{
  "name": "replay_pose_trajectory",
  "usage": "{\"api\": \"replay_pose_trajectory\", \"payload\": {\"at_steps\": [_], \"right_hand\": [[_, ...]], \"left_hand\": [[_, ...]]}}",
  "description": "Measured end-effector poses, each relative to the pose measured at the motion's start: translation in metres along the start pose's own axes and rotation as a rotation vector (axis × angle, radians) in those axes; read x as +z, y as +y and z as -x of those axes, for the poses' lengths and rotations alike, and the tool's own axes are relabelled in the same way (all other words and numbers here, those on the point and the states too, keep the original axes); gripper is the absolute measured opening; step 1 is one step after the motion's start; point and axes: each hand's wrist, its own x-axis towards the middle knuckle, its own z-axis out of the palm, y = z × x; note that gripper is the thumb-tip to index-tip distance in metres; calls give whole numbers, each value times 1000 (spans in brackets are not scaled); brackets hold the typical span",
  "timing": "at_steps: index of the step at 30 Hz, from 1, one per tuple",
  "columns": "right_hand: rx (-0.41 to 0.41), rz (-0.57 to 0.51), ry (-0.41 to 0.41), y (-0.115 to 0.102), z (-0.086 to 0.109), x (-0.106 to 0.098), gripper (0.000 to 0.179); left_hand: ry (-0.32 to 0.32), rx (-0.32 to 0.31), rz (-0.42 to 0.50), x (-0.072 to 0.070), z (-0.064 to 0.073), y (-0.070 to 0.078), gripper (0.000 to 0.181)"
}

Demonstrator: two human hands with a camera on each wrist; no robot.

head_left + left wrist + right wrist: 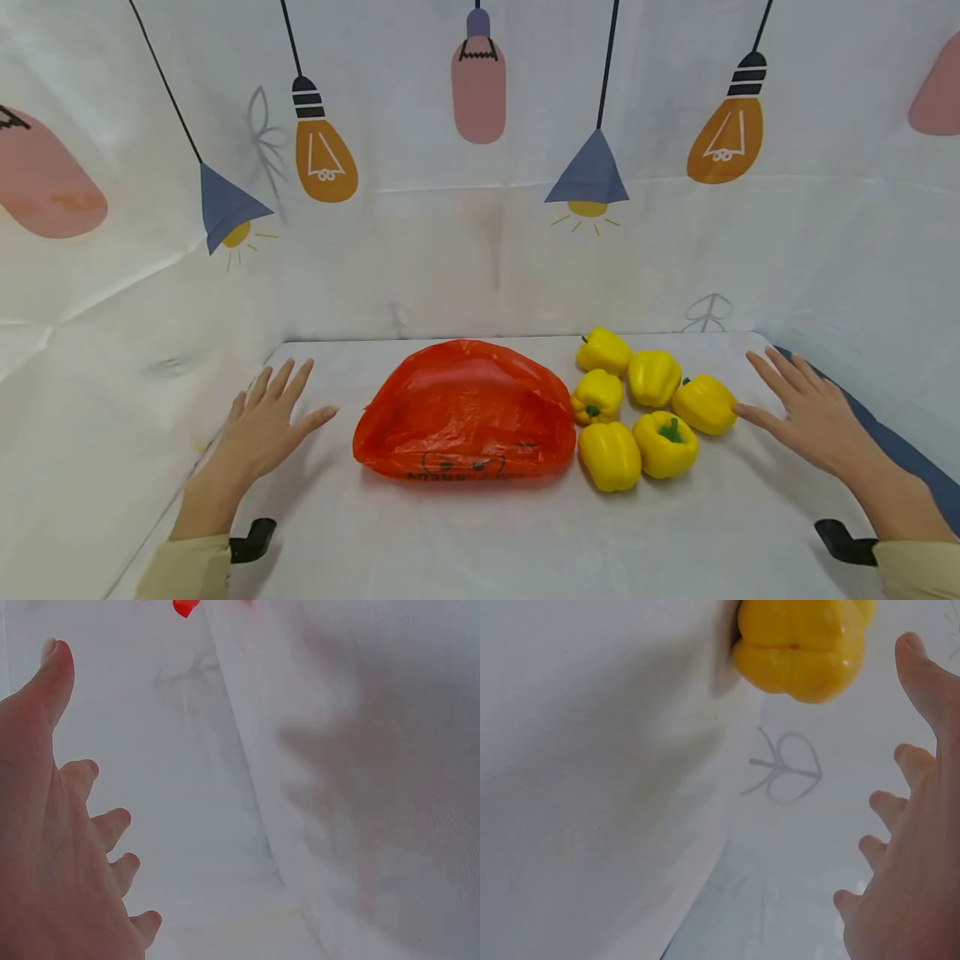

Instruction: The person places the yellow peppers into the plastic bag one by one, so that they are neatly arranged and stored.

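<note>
My left hand [262,429] hovers over the left side of the white table, fingers spread and nothing in it. To its right lies a red plastic bag [465,408], puffed up, with dark print along its front edge. Several yellow bell peppers sit in a cluster against the bag's right side; the rightmost pepper [705,405] is nearest my right hand [813,417]. That hand is also spread and holds nothing, its thumb tip beside this pepper in the head view. In the right wrist view a yellow pepper [802,649] shows at the top, apart from the fingers.
A white sheet [450,242] printed with lamps and bulbs hangs behind the table [525,542] and along its sides. Dark blue cloth [900,442] shows past the right edge. A black wrist mount [253,540] sits at the left cuff, another [843,542] at the right.
</note>
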Motion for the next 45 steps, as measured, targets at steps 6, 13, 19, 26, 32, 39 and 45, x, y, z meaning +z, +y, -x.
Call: {"api": "replay_pose_trajectory", "payload": {"at_steps": [6,13,19,26,32,39,45], "right_hand": [[-30,-28,-9,-7,-7,-2,93],[-30,-86,-58,-14,-15,-2,93],[-12,-150,-97,-23,-20,-1,93],[32,-174,-194,-32,-28,1,93],[58,-206,-258,-36,-34,6,94],[60,-233,-293,-40,-37,13,96],[62,-237,-294,-43,-37,14,93]], "left_hand": [[2,13,23,2,-3,5,94],[1,47,55,5,-9,14,93],[-2,84,86,12,-16,25,93],[-25,130,139,19,-21,43,92],[-63,193,199,25,-25,54,88],[-108,251,272,26,-24,66,80],[-123,284,258,29,-26,71,70]]}}
